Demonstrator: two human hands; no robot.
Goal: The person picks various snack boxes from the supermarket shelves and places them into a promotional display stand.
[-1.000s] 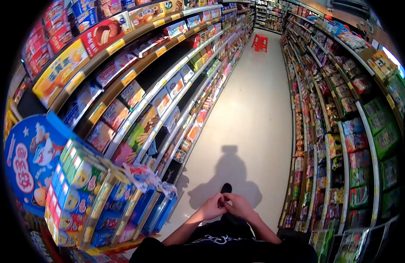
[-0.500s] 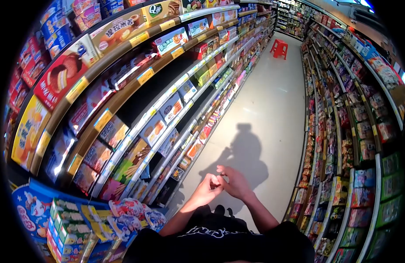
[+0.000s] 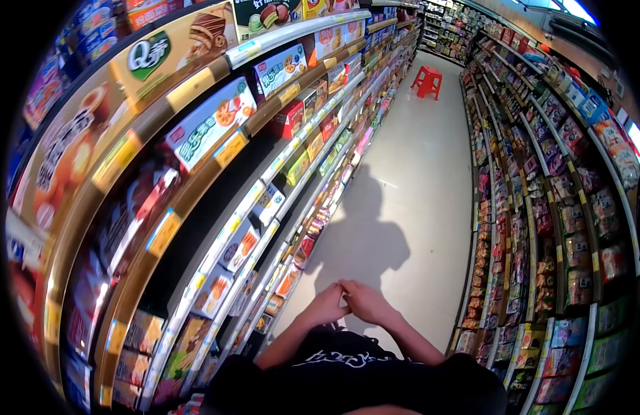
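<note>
In front of my torso, my left hand and my right hand meet at the fingertips, low over the aisle floor. The fingers of both are bent and pressed together, with a small gap between the palms. No object shows in either hand. To the left, the nearest goods are boxed snacks on the lower shelves. A blue-and-white biscuit box stands on a higher shelf there.
Long shelves of packaged snacks line the right side. A red plastic stool stands farther along the pale floor, near the left shelves. My shadow falls ahead. A dark gap shows in one left shelf.
I have moved forward along the aisle, and the stool looks nearer. The blue display at lower left has left the view. My right hand's raised fingers have folded down against my left hand.
</note>
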